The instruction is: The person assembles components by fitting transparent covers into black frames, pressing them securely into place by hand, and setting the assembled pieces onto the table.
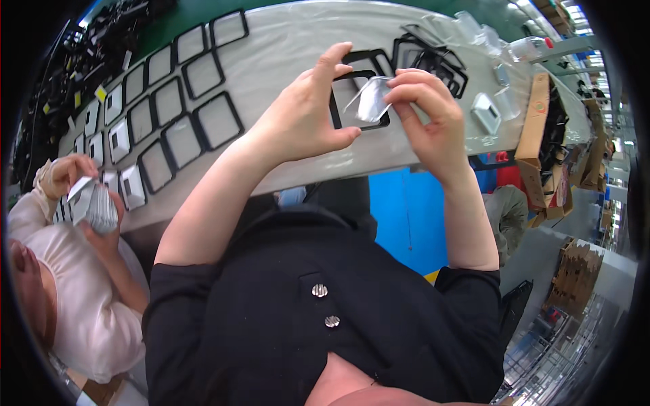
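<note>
My right hand (430,118) pinches the edge of a clear, thin panel with rounded corners (372,101). A whitish glare or film shows on the panel. Beneath it lies a black rectangular frame (377,124), partly hidden by the panel and my hands. My left hand (308,111) is at the frame's left side, thumb and fingers spread wide with nothing visible between them. Whether it touches the frame I cannot tell. More black frames (372,59) lie just beyond.
Rows of black frames (217,120) cover the table's left half. At left, a co-worker's hands hold a stack of white cards (101,210). Loose black frames (433,61), a white block (485,114), a clear bottle (528,49) and a cardboard box (535,135) are at right.
</note>
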Available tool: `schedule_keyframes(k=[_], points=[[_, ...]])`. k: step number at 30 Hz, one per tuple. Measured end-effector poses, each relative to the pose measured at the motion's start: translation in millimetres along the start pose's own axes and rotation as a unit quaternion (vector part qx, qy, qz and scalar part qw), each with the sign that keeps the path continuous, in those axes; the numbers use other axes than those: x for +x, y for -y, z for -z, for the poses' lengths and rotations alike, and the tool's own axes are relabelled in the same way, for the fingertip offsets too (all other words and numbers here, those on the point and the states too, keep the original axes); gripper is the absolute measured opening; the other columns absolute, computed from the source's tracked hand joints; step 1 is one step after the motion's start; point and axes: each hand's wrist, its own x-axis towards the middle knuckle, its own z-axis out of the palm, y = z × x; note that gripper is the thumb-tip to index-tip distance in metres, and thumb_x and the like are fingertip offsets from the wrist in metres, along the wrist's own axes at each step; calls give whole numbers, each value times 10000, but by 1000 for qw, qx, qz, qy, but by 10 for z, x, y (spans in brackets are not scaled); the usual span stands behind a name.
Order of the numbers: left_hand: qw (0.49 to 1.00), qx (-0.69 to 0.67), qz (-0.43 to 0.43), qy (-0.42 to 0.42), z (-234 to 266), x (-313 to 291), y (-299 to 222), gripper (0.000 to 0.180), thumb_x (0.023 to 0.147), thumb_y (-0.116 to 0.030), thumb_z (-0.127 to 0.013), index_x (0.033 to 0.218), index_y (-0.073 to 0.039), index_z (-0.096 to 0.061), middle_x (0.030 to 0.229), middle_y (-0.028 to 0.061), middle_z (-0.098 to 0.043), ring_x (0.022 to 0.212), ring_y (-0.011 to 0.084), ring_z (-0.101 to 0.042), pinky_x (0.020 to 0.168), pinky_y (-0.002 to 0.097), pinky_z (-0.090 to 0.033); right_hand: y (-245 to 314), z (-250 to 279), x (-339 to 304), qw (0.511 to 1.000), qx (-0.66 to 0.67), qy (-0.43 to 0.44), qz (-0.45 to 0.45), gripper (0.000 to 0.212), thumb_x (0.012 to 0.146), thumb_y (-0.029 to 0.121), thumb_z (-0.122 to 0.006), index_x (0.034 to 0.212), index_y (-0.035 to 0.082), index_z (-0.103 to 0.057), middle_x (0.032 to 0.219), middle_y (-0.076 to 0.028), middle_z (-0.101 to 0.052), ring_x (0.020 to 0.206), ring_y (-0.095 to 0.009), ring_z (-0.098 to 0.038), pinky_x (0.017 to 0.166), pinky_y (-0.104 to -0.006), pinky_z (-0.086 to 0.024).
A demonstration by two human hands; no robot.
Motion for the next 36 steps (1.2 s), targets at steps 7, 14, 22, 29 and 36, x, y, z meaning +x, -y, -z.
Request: schedule_keyframes(k=[7,14,22,29,36], points=[[999,-21,2,-40,235,-465,-75,1037,679,-68,-809,1513,-82,-193,1364,194,-559,1277,328,-544,1087,421,-417,35,-442,-149,980,175,49,-85,274,785,44,-674,1058,69,-665,1290,-170,-553,1231,-252,-508,1016,-391,-412],[995,-2,-84,-61,442,-609,-185,1143,603,-32,-842,1525,-55,-167,1334,184,-459,1263,289,-502,1064,428,-428,367,-490,91,773,509,106,-364,698,834,96,-786,1365,-18,-348,881,-44,-666,789,-98,-632,750,-241,-506],[992,-61,-99,-38,576,-725,-299,1169,610,-52,-833,1538,-76,-122,1347,255,-456,1226,356,-543,1015,445,-452,544,-364,305,759,481,239,-368,713,806,45,-771,1412,19,-396,819,-2,-625,753,-43,-588,686,-195,-486],[991,-73,-106,-23,594,-762,-321,1189,614,-99,-860,1540,-86,-114,1314,263,-483,1217,363,-549,972,435,-475,624,-365,342,770,469,239,-360,735,789,14,-745,1427,18,-380,772,19,-608,696,-19,-572,685,-169,-472],[992,-61,-108,-24,599,-809,-344,1193,611,-134,-884,1533,-63,-129,1281,255,-506,1180,371,-576,950,432,-484,642,-346,325,757,476,251,-370,744,783,-4,-741,1430,19,-375,738,9,-609,678,-30,-586,678,-174,-479]])
